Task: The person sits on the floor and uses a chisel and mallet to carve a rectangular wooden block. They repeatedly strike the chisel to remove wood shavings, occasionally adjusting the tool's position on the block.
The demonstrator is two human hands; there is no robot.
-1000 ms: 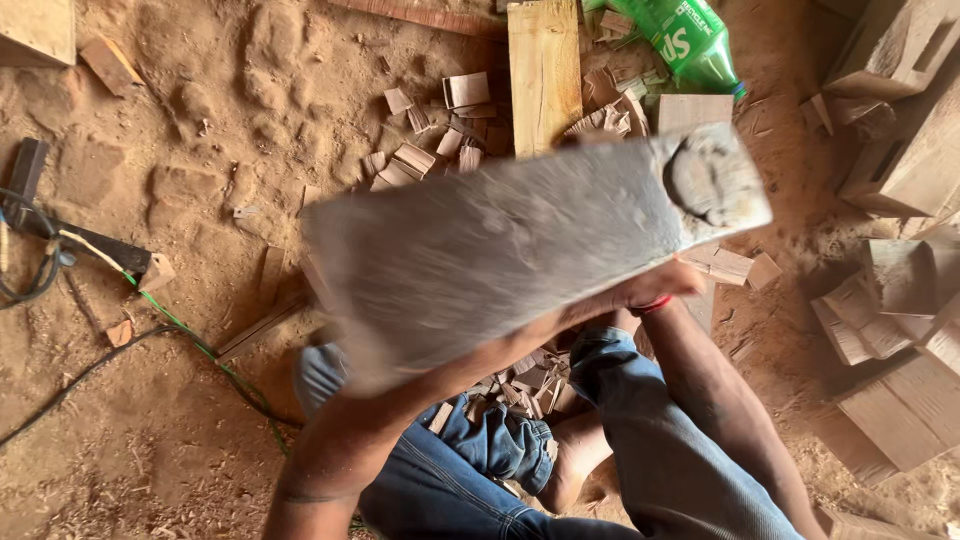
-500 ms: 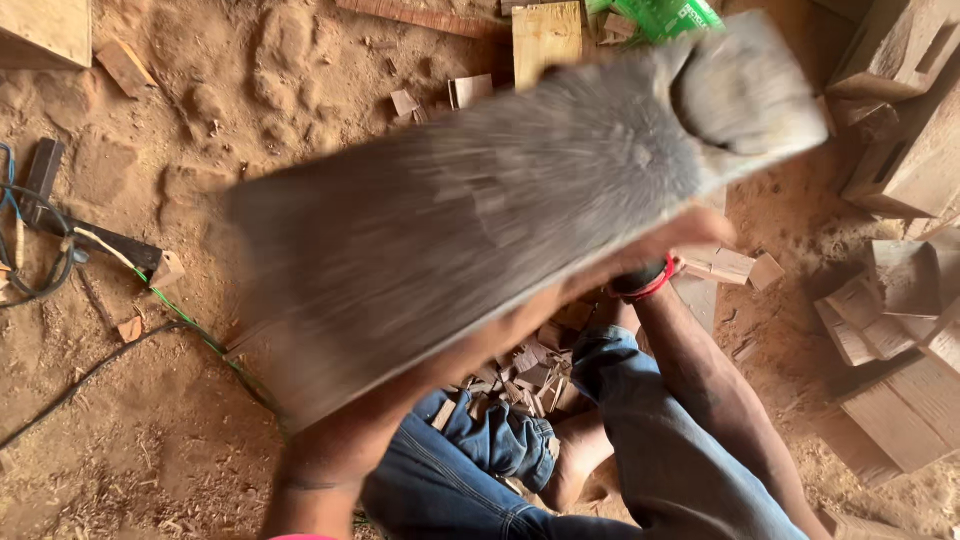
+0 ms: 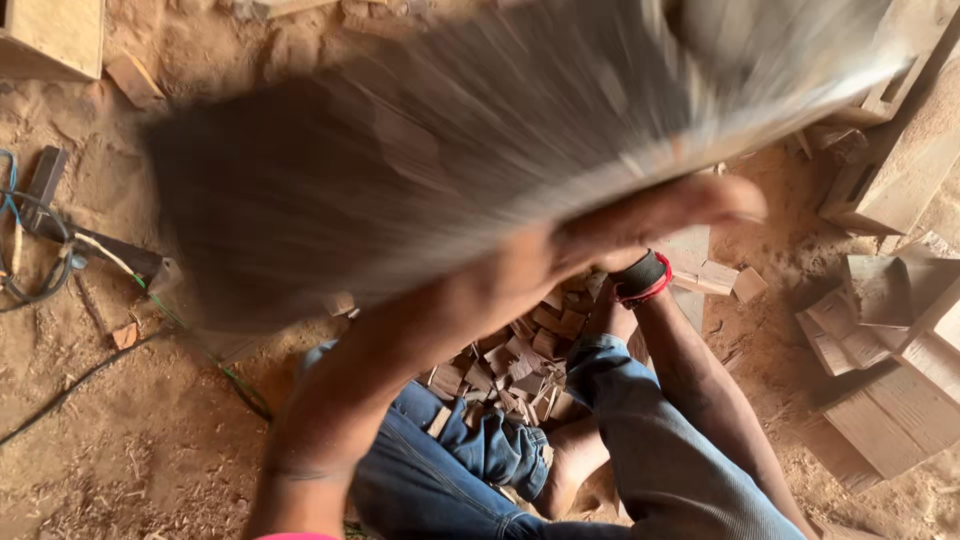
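Head view: left hand grips underside of big grey board, blurred, raised over lap. Right hand hidden behind board, grip untellable; right wrist wears red-black band. Offcuts lie between knees.

Soft, even daylight with only faint shadows and no glare; the large wooden board and the left hand under it are heavily motion-blurred, while the sawdust floor and wood offcuts remain reasonably sharp.
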